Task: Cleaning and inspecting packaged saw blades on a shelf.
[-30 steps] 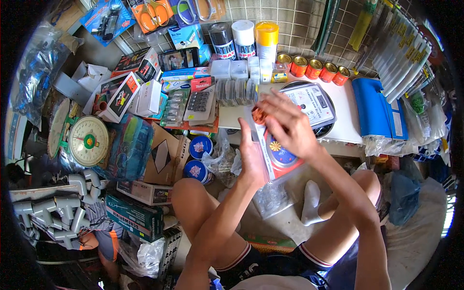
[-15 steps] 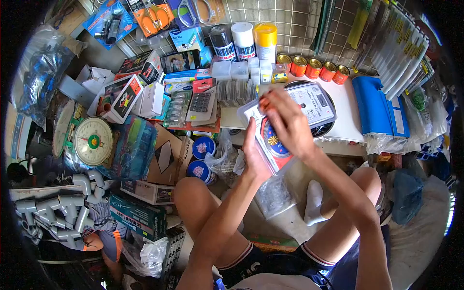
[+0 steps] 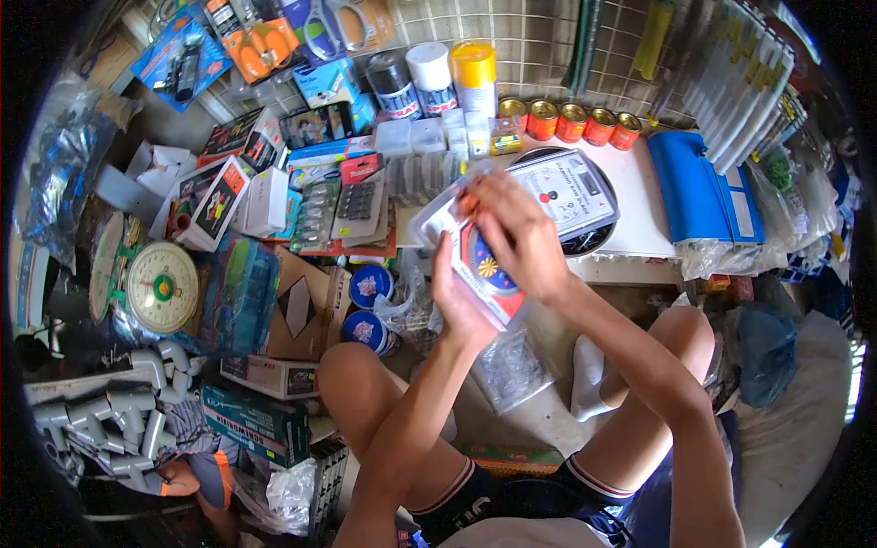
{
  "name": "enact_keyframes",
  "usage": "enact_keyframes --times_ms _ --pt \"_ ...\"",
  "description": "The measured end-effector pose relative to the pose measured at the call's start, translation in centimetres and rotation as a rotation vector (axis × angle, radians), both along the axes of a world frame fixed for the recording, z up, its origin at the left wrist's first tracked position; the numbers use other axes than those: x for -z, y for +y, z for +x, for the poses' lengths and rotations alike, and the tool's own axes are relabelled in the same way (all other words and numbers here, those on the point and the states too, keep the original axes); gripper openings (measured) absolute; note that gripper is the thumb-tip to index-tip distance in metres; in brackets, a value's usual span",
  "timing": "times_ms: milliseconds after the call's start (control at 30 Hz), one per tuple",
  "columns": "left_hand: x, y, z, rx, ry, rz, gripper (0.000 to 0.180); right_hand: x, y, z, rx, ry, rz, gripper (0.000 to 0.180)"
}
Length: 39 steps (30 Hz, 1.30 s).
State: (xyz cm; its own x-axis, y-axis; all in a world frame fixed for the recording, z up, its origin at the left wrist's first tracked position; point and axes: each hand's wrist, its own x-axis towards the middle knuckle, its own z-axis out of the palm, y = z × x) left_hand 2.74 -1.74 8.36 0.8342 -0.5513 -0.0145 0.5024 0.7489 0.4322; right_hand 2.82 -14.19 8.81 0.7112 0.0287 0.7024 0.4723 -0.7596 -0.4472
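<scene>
Clear plastic packaging around a saw blade, with a blue, red and white card (image 3: pixel 501 294), is tilted above the front edge of the white shelf. Its lower left edge is gripped by my left hand (image 3: pixel 461 306), thumb along the side. My right hand (image 3: pixel 525 242) lies over the upper part of the pack, fingers bent and pressed together around a small orange-red thing (image 3: pixel 470 203), perhaps a cloth; the fingers partly hide it. Just behind my right hand, a second packaged diamond saw blade (image 3: pixel 574 194) rests on a round black tray (image 3: pixel 598 241).
Spray cans (image 3: pixel 429 78) and small red tins (image 3: pixel 572 122) line the back of the shelf (image 3: pixel 639 201). A blue case (image 3: pixel 699 192) stands on the right. At left are a dial scale (image 3: pixel 163 285), boxes and grey pipe fittings (image 3: pixel 128 411). A plastic bag (image 3: pixel 513 370) lies between my legs.
The whole view has shifted, so most things appear slightly further left. My right hand stays on the pack with the orange-red thing, and my left hand keeps its hold.
</scene>
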Motion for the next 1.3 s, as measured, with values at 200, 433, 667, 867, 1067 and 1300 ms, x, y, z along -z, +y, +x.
enact_keyframes --times_ms 200,433,667,867,1067,1300 --pt "0.5 0.6 0.4 0.027 -0.132 -0.01 0.076 0.2 1.3 -0.6 0.114 0.076 0.484 0.032" --pt "-1.5 0.8 -0.4 0.081 -0.118 -0.045 0.076 -1.9 -2.2 0.1 0.046 -0.054 0.007 0.043" --pt "-1.0 2.5 2.3 -0.219 0.029 0.266 0.076 0.9 1.3 -3.5 -0.165 0.061 -0.111 0.043" --pt "-0.4 0.9 0.9 0.071 -0.037 -0.069 0.075 -1.4 -2.3 -0.7 -0.003 -0.02 -0.015 0.043" --pt "1.6 3.3 3.5 0.172 -0.302 0.005 0.076 -0.6 0.2 -2.9 -0.301 -0.014 -0.194 0.046" --pt "1.1 1.0 1.6 0.138 -0.086 -0.19 0.074 -0.3 -1.5 -1.6 -0.054 -0.012 -0.09 0.047"
